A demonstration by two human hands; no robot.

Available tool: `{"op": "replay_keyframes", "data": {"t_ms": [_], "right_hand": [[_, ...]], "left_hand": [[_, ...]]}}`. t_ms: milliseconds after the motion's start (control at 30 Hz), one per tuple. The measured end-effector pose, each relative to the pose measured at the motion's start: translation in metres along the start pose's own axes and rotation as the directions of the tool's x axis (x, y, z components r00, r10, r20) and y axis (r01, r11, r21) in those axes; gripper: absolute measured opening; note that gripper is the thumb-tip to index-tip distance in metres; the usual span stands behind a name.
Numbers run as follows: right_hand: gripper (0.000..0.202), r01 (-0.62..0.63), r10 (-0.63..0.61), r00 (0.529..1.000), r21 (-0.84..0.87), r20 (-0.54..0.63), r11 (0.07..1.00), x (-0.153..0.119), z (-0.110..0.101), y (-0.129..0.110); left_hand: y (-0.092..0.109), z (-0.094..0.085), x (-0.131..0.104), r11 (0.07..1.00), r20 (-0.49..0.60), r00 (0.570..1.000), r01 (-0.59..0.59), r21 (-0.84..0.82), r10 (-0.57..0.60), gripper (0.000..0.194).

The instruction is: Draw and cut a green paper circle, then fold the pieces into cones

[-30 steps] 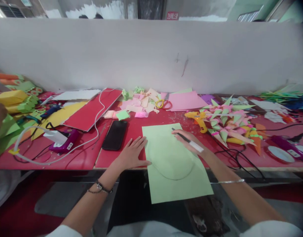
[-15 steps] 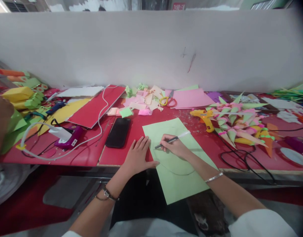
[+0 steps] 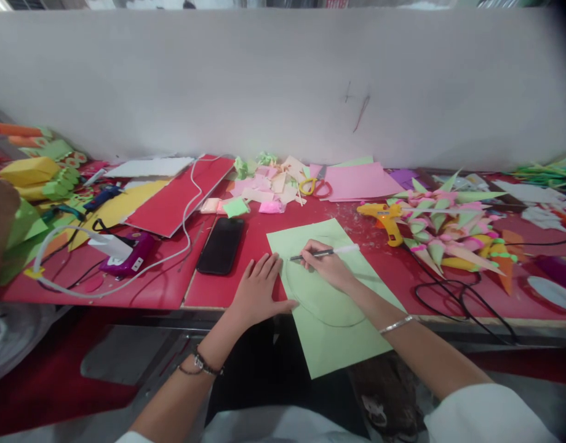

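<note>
A light green sheet of paper [image 3: 329, 347] lies at a slant over the front edge of the red table, with a thin curved line drawn on it. My right hand [image 3: 329, 264] rests on the sheet, its fingers closed round a dark pen [image 3: 320, 253] with a clear end. The pen's tip is at the upper left of the sheet, at the end of the curve. My left hand [image 3: 259, 289] lies flat with fingers spread, its fingertips and thumb on the sheet's left edge. Just beyond it is a black phone [image 3: 221, 246].
A yellow glue gun [image 3: 383, 223] and a pink-and-green paper flower piece [image 3: 442, 224] lie right. Scissors [image 3: 316, 184], pink sheets [image 3: 357, 183] and paper scraps [image 3: 269, 184] are at the back. A purple power strip [image 3: 128, 255] with a white cable stands left. A white board [image 3: 264, 86] rises behind.
My right hand has moved the pen tip up along the sheet's left side, and the drawn curve now reaches farther up. My left hand stays in place. The view has tilted slightly.
</note>
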State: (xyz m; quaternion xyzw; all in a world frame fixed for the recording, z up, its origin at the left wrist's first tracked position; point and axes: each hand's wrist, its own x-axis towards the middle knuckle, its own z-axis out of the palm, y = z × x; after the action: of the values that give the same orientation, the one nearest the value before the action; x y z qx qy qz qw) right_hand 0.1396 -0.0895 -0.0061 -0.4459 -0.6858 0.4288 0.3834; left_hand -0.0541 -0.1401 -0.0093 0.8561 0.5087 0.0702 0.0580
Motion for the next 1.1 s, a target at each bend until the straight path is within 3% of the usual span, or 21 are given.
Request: {"op": "replay_keyframes", "data": {"t_ms": [633,733,900,933,1033,1100], "right_hand": [[0.02,-0.001,-0.037,0.953,-0.127,-0.3,0.992,0.015,-0.02,0.023],[0.023,-0.001,-0.049,0.921,-0.128,-0.387,0.992,0.018,-0.031,0.032],[0.028,-0.001,-0.088,0.812,-0.152,-0.577,0.988,-0.001,-0.056,0.029],[0.028,-0.001,-0.118,0.811,-0.203,-0.573,0.979,-0.011,-0.059,0.026],[0.024,-0.075,-0.142,0.908,-0.488,-0.393,0.87,-0.049,-0.056,0.017],[0.029,-0.064,-0.151,0.95,-0.644,-0.274,0.762,-0.072,-0.045,0.016]], "left_hand": [[0.002,-0.004,0.0,1.0,0.04,0.999,0.026,-0.018,-0.025,0.093],[0.002,-0.004,0.0,0.999,0.04,0.999,0.033,-0.016,-0.032,0.093],[0.006,-0.004,-0.003,0.998,0.018,0.998,0.063,0.004,-0.063,0.087],[0.007,-0.004,-0.003,0.997,0.014,0.997,0.074,0.01,-0.074,0.086],[0.015,-0.003,-0.006,0.994,-0.005,0.994,0.105,0.033,-0.105,0.085],[0.021,-0.003,-0.009,0.992,-0.02,0.993,0.118,0.051,-0.117,0.083]]}}
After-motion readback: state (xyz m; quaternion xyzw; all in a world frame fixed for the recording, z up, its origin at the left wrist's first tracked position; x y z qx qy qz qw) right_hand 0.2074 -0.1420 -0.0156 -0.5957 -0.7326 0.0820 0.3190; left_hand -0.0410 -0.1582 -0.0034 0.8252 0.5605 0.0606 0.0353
